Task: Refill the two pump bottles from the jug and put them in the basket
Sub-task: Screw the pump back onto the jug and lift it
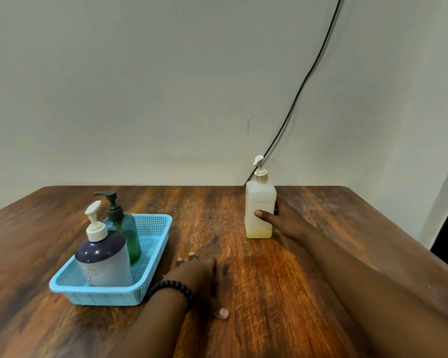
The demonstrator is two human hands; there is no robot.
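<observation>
A blue mesh basket (155,236) sits at the table's left. Two pump bottles stand upright inside it: a grey one with a dark top and white pump (106,262) in front, and a green one with a black pump (131,233) behind it. Further right, near the wall, stands a square translucent jug (259,202) with a white pump and a little yellowish liquid at its bottom. My right hand (282,218) grips the jug from its right side, thumb across the front. My left hand (199,277) rests on the table just right of the basket, fingers spread.
The wooden table (256,293) reaches the wall behind. A black cable (305,81) hangs down the wall to a spot behind the jug. The table's right edge runs close to my right forearm. A black bead bracelet (171,288) circles my left wrist.
</observation>
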